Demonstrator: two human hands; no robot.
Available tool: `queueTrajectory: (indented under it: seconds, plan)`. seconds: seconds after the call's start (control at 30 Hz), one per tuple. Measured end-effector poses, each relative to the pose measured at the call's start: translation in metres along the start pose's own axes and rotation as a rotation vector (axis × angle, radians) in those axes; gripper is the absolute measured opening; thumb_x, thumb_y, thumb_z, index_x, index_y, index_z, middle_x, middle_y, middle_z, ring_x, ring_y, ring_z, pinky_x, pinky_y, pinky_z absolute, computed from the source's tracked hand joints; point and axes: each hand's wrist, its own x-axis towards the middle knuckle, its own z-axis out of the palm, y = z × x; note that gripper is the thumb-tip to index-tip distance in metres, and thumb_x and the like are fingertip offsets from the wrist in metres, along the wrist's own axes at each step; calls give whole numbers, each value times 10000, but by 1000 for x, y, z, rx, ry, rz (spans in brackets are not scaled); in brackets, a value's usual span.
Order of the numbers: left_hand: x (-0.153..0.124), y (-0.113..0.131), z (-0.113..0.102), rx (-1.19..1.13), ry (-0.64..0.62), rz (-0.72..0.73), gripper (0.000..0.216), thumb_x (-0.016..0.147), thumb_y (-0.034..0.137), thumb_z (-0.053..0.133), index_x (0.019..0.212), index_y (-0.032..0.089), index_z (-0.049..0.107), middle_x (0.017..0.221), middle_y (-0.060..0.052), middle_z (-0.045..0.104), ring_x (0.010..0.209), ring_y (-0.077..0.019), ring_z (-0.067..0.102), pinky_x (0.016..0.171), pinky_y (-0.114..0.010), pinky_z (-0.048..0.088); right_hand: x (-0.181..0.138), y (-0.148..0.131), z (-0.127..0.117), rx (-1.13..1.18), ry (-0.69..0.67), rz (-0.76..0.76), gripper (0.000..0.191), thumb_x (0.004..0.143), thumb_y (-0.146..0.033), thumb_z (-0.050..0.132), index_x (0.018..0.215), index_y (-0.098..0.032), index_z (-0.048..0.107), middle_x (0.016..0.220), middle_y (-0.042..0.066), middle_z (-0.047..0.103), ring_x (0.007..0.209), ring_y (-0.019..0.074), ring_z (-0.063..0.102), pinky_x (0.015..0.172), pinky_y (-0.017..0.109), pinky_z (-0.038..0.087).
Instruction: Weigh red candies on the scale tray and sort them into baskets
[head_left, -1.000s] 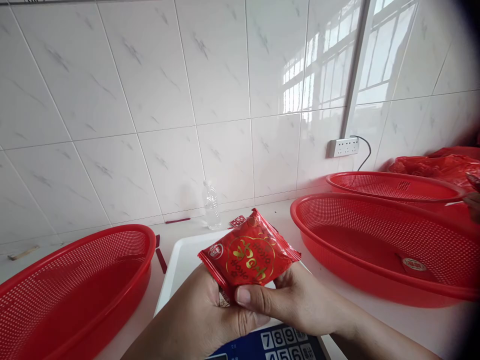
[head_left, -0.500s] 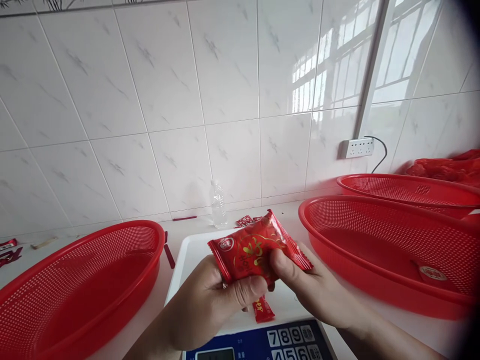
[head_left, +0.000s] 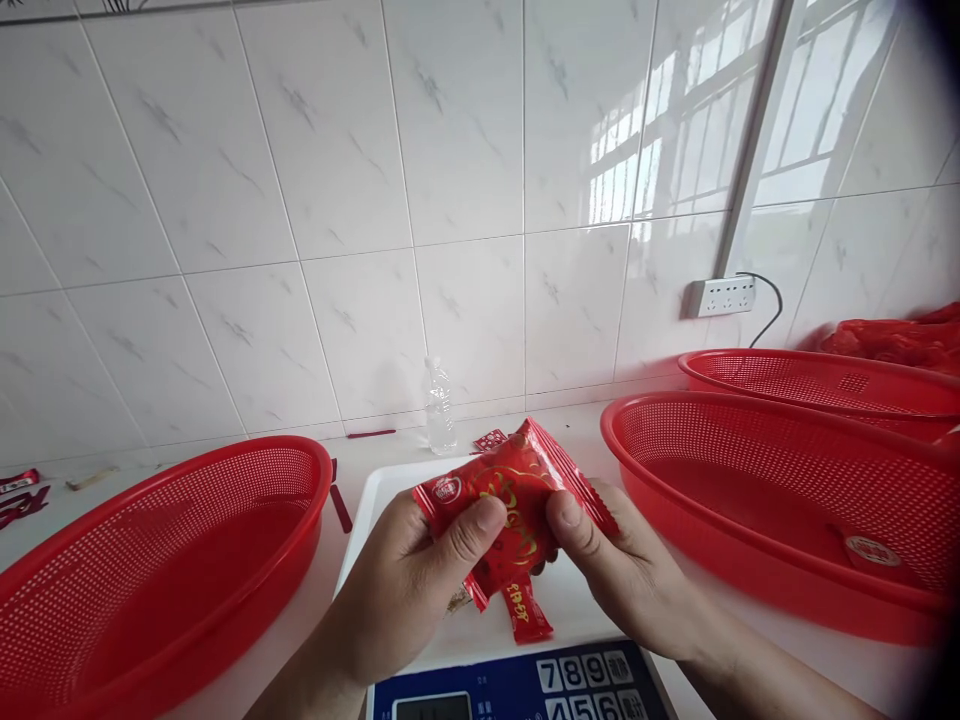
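Between my two hands is a shiny red snack packet (head_left: 510, 475) with gold lettering and crimped ends, tilted up to the right. My left hand (head_left: 427, 570) grips its left side, thumb lying across the front. The right edge is pinched by my right hand (head_left: 607, 550), thumb on the front and fingers behind it. Below the packet, a white weighing scale (head_left: 390, 490) shows its pan and its blue keypad. On the pan lies a smaller red wrapped packet (head_left: 529, 615), partly hidden. Something brownish shows by my left palm, too small to name.
A red perforated basket (head_left: 172, 580) stands on the left, another red basket (head_left: 750, 500) on the right, with a third basket (head_left: 810, 370) behind it. A clear plastic bottle (head_left: 439, 410) stands near the tiled wall. A power strip (head_left: 721, 296) is fixed there.
My left thumb has moved up onto the packet's front, and the packet's lower corner now shows. More of the small packet on the scale is visible. The view has shifted slightly.
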Motion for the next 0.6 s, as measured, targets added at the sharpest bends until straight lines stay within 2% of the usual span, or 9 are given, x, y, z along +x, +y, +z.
queueTrajectory:
  seconds: [0.07,0.13,0.23,0.37,0.5,0.6]
  plan:
    - [-1,0,-1,19,20,-10,417,908,545,596,930,150,728,709,-43,692,597,-155,613,607,-279,505,0,-1,0,11,-11,-16,500,991,-572,434,685,-193,547,632,1,505,584,121,507,552,239,488]
    - [-1,0,-2,-14,57,1,380,887,536,632,928,161,673,725,-35,690,583,-141,607,599,-266,499,1,-3,-1,-5,-25,-31,475,992,-550,457,700,-189,557,637,-7,498,583,111,489,554,226,470]
    - [-1,0,-4,-57,114,-7,327,850,498,696,871,179,631,722,-14,670,621,-132,606,604,-242,500,1,-6,-2,-14,-33,-47,497,947,-611,501,691,-188,549,633,-12,472,578,112,455,533,225,437]
    - [-2,1,-7,-23,121,-52,305,834,468,723,815,180,625,687,16,607,600,-104,535,556,-215,462,1,-5,-2,8,-10,4,531,962,-622,446,659,-190,508,599,-21,424,539,109,397,500,232,399]
    - [-3,2,-8,2,100,-81,276,847,454,715,856,186,649,748,8,620,654,-111,553,590,-220,474,2,-4,-3,-44,5,40,539,965,-622,439,647,-188,476,590,-30,387,529,100,339,474,230,319]
    - [-1,2,-5,12,108,-46,260,860,449,704,901,195,676,776,-6,669,709,-134,611,640,-232,510,4,-5,-3,-17,5,-25,547,905,-674,513,654,-189,492,601,-25,415,541,108,370,482,237,327]
